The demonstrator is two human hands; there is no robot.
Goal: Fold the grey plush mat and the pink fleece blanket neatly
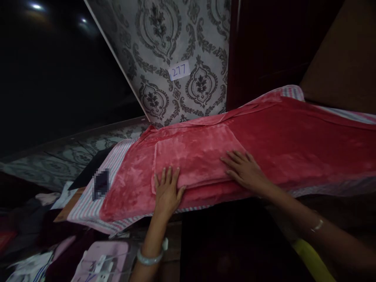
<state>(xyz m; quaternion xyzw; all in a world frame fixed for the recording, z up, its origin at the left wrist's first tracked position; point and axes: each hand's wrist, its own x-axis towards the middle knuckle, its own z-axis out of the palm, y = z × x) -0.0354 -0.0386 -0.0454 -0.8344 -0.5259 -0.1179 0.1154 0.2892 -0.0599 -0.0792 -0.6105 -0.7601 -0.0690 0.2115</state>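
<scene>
A folded piece of red plush fabric lies flat on a larger red plush blanket spread over the table. My left hand rests on the left front corner of the folded piece, fingers spread. On its right side lies my right hand, palm down with the fingers apart. Neither hand grips anything. Under the blanket shows a striped cloth in pink, white and grey, its edge hanging over the front of the table.
A dark, pixelated rectangle sits on the striped cloth at the left. Below it are a pink case and heaped clothes. A patterned wall with a paper marked 277 stands behind. A large dark screen is at the upper left.
</scene>
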